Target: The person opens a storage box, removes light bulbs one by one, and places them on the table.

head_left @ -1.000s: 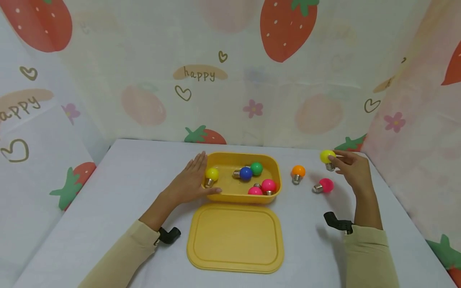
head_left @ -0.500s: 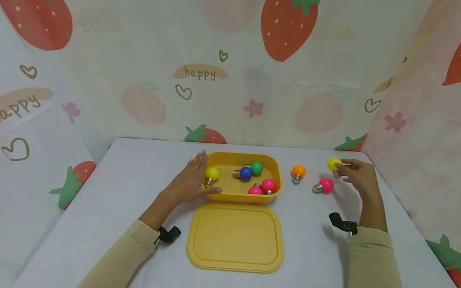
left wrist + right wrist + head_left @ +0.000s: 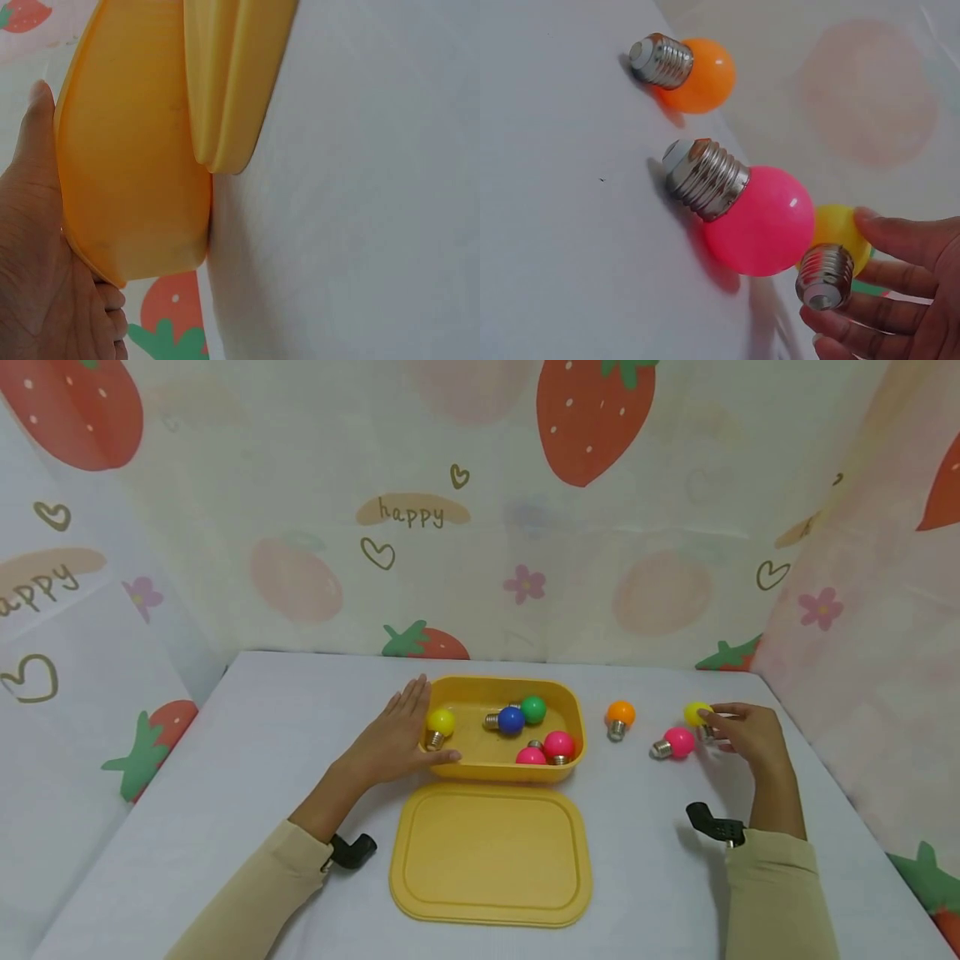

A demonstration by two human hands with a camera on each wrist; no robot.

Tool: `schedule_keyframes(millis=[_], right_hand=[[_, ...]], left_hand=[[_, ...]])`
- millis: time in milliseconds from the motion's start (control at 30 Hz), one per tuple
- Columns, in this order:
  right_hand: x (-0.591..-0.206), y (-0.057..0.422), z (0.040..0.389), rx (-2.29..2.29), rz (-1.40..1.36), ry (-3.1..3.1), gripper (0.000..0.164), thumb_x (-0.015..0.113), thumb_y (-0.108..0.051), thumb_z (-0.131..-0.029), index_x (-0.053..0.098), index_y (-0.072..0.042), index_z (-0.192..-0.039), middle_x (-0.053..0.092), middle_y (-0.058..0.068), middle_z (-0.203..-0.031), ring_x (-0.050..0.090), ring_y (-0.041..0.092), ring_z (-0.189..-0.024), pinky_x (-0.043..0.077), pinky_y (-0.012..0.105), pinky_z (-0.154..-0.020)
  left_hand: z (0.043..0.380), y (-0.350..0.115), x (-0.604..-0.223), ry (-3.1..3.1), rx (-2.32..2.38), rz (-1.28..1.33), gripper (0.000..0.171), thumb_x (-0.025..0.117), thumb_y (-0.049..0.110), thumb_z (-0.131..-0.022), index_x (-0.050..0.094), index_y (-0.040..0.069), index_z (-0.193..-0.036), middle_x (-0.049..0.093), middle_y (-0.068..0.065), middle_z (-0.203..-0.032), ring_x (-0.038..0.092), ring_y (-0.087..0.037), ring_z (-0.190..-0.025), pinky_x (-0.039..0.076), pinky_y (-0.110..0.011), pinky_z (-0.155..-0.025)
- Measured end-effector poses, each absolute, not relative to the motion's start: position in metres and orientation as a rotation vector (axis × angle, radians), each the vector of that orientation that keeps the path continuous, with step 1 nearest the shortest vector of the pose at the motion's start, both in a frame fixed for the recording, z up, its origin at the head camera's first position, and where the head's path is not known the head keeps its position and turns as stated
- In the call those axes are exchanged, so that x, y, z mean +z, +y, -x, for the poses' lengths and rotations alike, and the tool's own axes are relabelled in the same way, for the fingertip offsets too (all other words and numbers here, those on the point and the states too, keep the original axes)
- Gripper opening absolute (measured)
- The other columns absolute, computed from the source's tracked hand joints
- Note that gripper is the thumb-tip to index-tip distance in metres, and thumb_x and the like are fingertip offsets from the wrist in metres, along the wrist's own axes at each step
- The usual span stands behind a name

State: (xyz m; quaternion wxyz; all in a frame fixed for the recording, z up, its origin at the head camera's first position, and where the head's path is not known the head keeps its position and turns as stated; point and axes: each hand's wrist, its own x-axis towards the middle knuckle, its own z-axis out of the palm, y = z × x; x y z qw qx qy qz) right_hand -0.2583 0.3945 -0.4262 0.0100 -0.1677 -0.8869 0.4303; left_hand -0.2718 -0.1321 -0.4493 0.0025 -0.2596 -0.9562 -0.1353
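Observation:
My right hand (image 3: 752,735) pinches a yellow light bulb (image 3: 697,713) between thumb and fingers, close to the table at the right. Its metal base points down toward the camera in the right wrist view. Just left of it lies a pink bulb (image 3: 761,221), and farther left an orange bulb (image 3: 620,713). My left hand (image 3: 393,735) rests against the left end of a yellow plastic box (image 3: 480,772), fingers straight, thumb over the front rim. Inside the box are a yellow bulb (image 3: 441,722), a blue bulb (image 3: 512,721), a green bulb (image 3: 533,709) and two pink bulbs (image 3: 558,744).
A flat yellow lid (image 3: 491,856) lies on the white table (image 3: 300,693) directly in front of the box. Strawberry-printed cloth (image 3: 570,527) hangs behind the table and at both sides.
My right hand has carried the yellow bulb slightly right and lowered it toward the table, beside the loose pink bulb. The left hand stays on the box.

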Motion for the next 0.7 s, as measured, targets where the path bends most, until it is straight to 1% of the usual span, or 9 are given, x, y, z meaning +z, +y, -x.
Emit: schedule_keyframes(millis=[167, 367, 567, 700], right_hand=[[-0.4279, 0.3936, 0.2585, 1.342, 0.579, -2.781, 0.070, 0.065, -0.048, -0.097, 0.055, 0.006, -0.140, 0.062, 0.028, -0.129, 0.064, 0.010, -0.081, 0.058, 0.021, -0.070], [-0.4281, 0.3934, 0.2593, 1.299, 0.632, -2.804, 0.070, 0.065, -0.048, -0.097, 0.055, 0.008, -0.139, 0.060, 0.024, -0.125, 0.061, 0.017, -0.086, 0.056, 0.020, -0.068], [-0.4313, 0.3933, 0.2592, 1.254, 0.617, -2.809, 0.067, 0.067, -0.045, -0.097, 0.058, 0.009, -0.136, 0.063, 0.021, -0.117, 0.061, 0.016, -0.082, 0.056, 0.022, -0.066], [-0.4344, 0.3921, 0.2601, 1.215, 0.603, -2.827, 0.064, 0.066, -0.043, -0.097, 0.059, 0.009, -0.135, 0.066, 0.020, -0.111, 0.061, 0.019, -0.081, 0.055, 0.024, -0.064]], left_hand=[[0.2707, -0.1318, -0.4481, -3.005, -0.434, 0.811, 0.124, 0.049, 0.082, -0.086, 0.002, -0.005, -0.160, -0.001, -0.020, -0.169, 0.001, -0.032, -0.156, 0.006, -0.047, -0.125], [0.2713, -0.1316, -0.4480, -3.007, -0.433, 0.808, 0.122, 0.050, 0.080, -0.087, 0.002, -0.005, -0.160, -0.001, -0.020, -0.169, 0.000, -0.032, -0.156, 0.006, -0.047, -0.125], [0.2723, -0.1317, -0.4493, -3.005, -0.431, 0.804, 0.122, 0.050, 0.081, -0.087, 0.002, -0.004, -0.160, 0.000, -0.020, -0.169, 0.000, -0.031, -0.156, 0.006, -0.047, -0.125], [0.2728, -0.1319, -0.4503, -3.006, -0.429, 0.801, 0.123, 0.049, 0.082, -0.086, 0.002, -0.004, -0.160, -0.001, -0.019, -0.169, 0.000, -0.031, -0.156, 0.006, -0.047, -0.125]])
